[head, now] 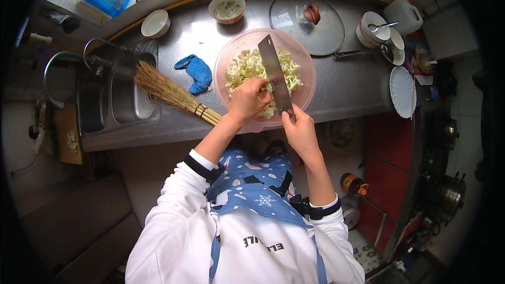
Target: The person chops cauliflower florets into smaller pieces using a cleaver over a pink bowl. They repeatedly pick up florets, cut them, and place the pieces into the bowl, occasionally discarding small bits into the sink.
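My right hand (pixel 300 130) grips the handle of a cleaver (pixel 275 71), whose broad blade points away from me over a pink plastic basin (pixel 305 83). Cut cauliflower pieces (pixel 246 64) lie heaped in the basin. My left hand (pixel 251 100) is above the near left part of the heap, fingers curled close to the left edge of the blade. Whether a small piece is between its fingertips cannot be made out. A blue cloth (pixel 198 73) and a straw brush (pixel 169 88) lie left of the basin on the steel counter.
A double sink (pixel 132 98) with curved taps is at the left. Behind the basin stand an empty bowl (pixel 156 24), a bowl of soup (pixel 227 8) and a glass lid (pixel 335 27). Stacked bowls (pixel 367 35) and a white fluted plate (pixel 401 91) are at the right.
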The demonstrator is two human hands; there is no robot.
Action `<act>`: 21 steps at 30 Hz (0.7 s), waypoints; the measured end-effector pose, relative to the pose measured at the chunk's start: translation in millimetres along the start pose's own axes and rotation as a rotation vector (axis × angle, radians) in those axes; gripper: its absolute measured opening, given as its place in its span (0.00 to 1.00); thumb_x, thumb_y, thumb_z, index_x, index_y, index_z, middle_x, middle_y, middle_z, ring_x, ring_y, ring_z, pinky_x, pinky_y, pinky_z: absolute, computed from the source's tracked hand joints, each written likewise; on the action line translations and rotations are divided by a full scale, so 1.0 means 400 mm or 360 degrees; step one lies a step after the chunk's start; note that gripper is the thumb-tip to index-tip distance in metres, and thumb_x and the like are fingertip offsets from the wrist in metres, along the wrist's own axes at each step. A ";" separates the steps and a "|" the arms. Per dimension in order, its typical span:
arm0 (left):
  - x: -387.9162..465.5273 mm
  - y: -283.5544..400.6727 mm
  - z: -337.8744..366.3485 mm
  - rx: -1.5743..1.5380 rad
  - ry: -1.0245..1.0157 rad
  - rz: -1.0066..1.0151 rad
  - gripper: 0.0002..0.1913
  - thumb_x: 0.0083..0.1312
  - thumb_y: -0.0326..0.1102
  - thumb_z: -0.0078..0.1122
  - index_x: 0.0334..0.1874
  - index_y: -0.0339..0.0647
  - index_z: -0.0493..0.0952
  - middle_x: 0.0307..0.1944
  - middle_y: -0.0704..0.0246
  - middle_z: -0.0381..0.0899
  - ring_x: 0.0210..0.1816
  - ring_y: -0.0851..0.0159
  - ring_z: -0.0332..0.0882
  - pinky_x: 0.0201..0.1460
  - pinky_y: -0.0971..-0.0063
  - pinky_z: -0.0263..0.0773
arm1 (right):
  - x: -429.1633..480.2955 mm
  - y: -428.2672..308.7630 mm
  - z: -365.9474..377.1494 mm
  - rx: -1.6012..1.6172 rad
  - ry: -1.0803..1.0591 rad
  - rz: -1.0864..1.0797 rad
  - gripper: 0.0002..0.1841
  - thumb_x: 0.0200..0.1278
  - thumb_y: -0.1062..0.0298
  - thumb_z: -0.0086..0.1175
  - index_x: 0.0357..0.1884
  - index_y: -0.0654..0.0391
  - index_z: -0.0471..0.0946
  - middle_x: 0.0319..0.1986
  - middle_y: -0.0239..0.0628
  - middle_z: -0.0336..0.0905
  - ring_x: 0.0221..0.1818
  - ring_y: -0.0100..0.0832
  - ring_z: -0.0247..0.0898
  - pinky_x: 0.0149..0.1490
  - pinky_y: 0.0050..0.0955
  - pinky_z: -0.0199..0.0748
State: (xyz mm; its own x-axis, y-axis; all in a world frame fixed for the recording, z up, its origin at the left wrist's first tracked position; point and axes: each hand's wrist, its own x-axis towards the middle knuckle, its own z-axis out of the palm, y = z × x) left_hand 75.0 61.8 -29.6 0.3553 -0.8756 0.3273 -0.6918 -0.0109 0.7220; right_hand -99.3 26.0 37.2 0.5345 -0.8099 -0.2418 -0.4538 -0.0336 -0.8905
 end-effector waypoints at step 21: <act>0.012 -0.042 -0.059 -0.0778 -0.0117 -0.0665 0.16 0.61 0.28 0.62 0.52 0.37 0.76 0.34 0.73 0.78 0.37 0.74 0.76 0.42 0.81 0.72 | -0.043 0.013 0.016 0.0301 0.0168 0.0151 0.16 0.68 0.70 0.51 0.55 0.65 0.76 0.27 0.40 0.80 0.23 0.20 0.63 0.31 0.26 0.68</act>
State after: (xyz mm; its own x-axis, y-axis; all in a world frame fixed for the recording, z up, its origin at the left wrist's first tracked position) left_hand 103.1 69.1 -25.9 0.4766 -0.8762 -0.0718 -0.1321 -0.1521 0.9795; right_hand -106.3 43.4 34.1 0.4137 -0.8612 -0.2952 -0.3517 0.1479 -0.9243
